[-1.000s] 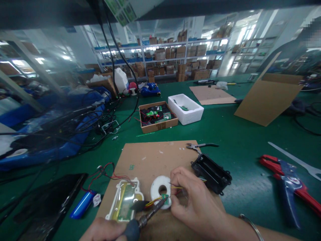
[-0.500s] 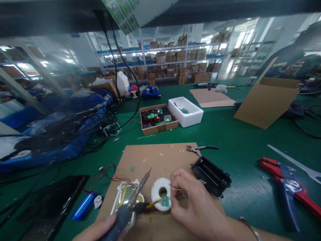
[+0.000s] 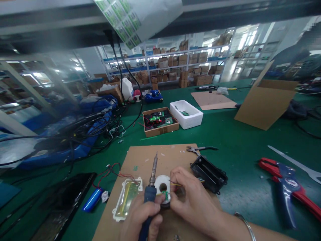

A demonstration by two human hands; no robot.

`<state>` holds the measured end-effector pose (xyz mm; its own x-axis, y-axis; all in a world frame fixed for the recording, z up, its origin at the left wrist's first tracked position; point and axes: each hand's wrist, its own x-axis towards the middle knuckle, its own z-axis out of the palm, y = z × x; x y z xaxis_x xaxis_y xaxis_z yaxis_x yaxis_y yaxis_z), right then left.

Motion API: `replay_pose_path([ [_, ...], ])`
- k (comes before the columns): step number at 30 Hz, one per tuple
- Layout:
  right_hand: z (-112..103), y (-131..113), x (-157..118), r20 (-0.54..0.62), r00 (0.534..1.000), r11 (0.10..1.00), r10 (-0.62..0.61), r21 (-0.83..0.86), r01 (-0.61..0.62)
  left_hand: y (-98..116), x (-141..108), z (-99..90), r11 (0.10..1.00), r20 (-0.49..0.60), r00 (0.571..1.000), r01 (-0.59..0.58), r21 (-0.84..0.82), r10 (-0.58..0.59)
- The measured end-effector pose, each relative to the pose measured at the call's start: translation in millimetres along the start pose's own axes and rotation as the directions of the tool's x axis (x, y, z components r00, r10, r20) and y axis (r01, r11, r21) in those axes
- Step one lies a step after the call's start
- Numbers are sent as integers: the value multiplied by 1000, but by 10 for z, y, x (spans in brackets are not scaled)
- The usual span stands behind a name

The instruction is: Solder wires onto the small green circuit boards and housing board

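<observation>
My left hand (image 3: pixel 140 212) is wrapped round the blue handle of a soldering iron (image 3: pixel 150 191), whose metal tip points up and away over the cardboard. Its fingers reach the near left side of a white ring (image 3: pixel 160 181) with a hole in its middle. A small green circuit board (image 3: pixel 165 195) sits on the ring's near edge. At the ring's right, my right hand (image 3: pixel 194 197) pinches thin wires (image 3: pixel 177 184), partly hidden by the fingers. Behind that hand lies an open black plastic case (image 3: pixel 209 175). A clear-windowed white-framed cover (image 3: pixel 127 197) lies left of the iron.
A cardboard sheet (image 3: pixel 147 154) covers the green bench under the work. Pliers (image 3: pixel 200 148) lie at its far right corner, a blue battery (image 3: pixel 93 199) at its left. Farther back stand a parts box (image 3: pixel 162 130) and a white foam box (image 3: pixel 189 122); red-blue cutters (image 3: pixel 286 182) lie right.
My left hand has moved right and inward with the soldering iron, which now stands more upright beside the ring. My right hand keeps its pinch at the ring's right. The view has shifted slightly.
</observation>
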<state>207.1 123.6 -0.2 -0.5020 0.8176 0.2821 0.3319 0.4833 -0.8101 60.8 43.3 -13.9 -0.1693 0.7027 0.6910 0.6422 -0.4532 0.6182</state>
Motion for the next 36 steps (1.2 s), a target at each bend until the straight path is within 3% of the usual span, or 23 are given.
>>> replay_pose_path([
  [8, -100, 5, -64, 18, 1000, 996, -25, 80, 24, 5, -53, 96, 999, -34, 999, -19, 50, 21],
  [23, -236, 60, -107, -76, 996, 965, 39, 261, -17, 16, -75, 127, 998, -66, 998, -2, 68, 7],
  [31, -253, 76, -175, -77, 997, 951, -20, 305, 43, -1, -89, 126, 999, -68, 998, 18, 47, -14],
  [36, -245, 58, -171, -63, 996, 984, -56, 166, 66, -9, -89, 88, 1000, -18, 1000, 10, 30, -9],
])
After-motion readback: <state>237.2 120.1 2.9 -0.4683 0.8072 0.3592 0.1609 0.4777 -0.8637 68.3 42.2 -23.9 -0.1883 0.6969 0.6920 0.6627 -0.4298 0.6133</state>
